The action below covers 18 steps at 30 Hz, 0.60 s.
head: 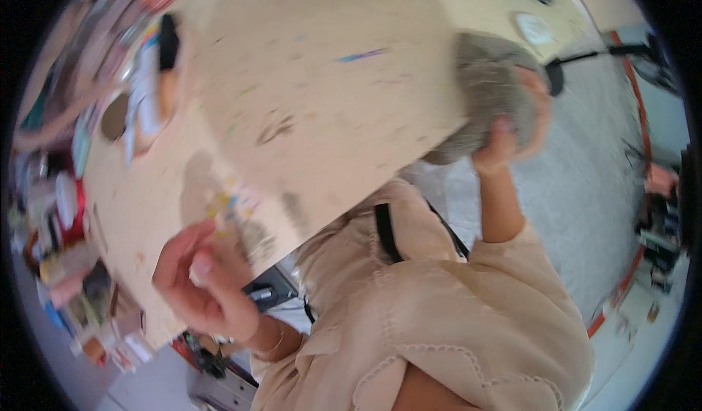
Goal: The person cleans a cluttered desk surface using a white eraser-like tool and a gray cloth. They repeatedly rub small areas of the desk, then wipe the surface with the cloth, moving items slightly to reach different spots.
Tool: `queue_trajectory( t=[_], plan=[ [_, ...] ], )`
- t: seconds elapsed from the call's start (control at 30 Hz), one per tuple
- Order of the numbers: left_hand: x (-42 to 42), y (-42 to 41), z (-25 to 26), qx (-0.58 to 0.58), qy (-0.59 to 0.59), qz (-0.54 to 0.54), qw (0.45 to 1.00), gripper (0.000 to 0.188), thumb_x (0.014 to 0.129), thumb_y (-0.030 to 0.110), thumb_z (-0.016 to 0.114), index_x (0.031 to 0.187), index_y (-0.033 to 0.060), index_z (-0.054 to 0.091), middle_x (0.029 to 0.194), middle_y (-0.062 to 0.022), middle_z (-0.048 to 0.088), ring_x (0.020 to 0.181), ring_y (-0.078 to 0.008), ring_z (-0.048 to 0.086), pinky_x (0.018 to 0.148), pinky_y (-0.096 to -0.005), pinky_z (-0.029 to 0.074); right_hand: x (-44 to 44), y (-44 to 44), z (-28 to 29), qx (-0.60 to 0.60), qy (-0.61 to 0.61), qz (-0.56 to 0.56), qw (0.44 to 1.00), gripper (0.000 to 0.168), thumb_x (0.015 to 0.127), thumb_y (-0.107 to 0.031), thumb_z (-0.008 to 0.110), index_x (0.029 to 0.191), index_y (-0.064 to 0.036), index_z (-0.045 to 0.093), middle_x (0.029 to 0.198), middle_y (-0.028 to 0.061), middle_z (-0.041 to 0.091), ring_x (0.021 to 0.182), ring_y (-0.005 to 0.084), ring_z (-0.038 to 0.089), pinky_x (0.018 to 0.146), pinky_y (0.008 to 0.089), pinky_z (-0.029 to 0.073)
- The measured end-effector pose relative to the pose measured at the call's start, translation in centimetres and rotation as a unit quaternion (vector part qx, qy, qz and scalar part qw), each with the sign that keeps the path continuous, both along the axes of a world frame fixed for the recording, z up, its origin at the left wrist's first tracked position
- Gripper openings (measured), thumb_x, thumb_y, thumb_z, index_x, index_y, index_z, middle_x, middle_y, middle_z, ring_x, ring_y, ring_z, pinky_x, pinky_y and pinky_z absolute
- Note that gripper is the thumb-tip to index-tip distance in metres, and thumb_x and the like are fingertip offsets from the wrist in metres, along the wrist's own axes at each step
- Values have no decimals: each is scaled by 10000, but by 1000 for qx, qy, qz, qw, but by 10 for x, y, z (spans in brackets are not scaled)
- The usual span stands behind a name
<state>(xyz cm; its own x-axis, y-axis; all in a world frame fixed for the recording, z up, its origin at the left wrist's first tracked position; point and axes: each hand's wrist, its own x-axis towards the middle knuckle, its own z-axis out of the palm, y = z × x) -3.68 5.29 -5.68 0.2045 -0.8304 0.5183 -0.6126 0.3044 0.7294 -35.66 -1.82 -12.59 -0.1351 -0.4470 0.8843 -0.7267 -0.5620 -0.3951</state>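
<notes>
At the table's right edge my right hand [515,120] grips a bunched grey cloth [488,87], part of which hangs over the edge. My left hand [205,285] is above the near left part of the light wooden table [329,98], its fingers curled and the thumb close to them. Whether anything small lies between those fingers cannot be told through the blur. Beside the left hand the tabletop bears yellow, blue and dark paint marks [233,202]. A blue and purple streak [360,56] shows farther up the tabletop.
On the left side of the table stands a holder with white and black items [148,87]. Many blurred goods and boxes [71,268] are piled beyond the left edge. A small white object [533,28] lies at the top right, near a black arm-like stand [592,55].
</notes>
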Motion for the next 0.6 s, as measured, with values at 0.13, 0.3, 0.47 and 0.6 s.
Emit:
queue_trajectory(
  t=[0.13,0.3,0.47,0.6],
  plan=[
    [-4,-5,5,-43,29,9,999,210,955,71,551,1113,-68,548,1037,-211,654,896,-234,636,773,-307,498,17,3,9,51,-139,-67,987,485,817,-317,536,1073,91,590,1054,181,631,988,283,599,938,399,442],
    [7,-11,13,-33,-107,38,993,189,896,72,584,1049,16,680,1107,-127,649,1020,-260,540,870,-361,420,49,19,14,92,-201,-55,974,393,732,-183,607,1029,75,598,1050,197,641,972,318,563,954,432,414],
    [9,-8,16,7,-137,68,988,227,865,85,593,1026,109,751,1234,-54,597,1068,-238,449,864,-356,374,88,42,13,97,-13,63,993,399,640,-214,653,975,-3,602,1063,190,671,966,329,582,909,436,410],
    [13,5,24,59,-198,104,973,262,852,83,597,1064,101,749,1280,-54,574,1105,-252,433,925,-367,357,115,54,21,93,78,121,985,378,632,-312,677,935,-101,592,1059,114,696,968,273,617,883,401,387]
  ],
)
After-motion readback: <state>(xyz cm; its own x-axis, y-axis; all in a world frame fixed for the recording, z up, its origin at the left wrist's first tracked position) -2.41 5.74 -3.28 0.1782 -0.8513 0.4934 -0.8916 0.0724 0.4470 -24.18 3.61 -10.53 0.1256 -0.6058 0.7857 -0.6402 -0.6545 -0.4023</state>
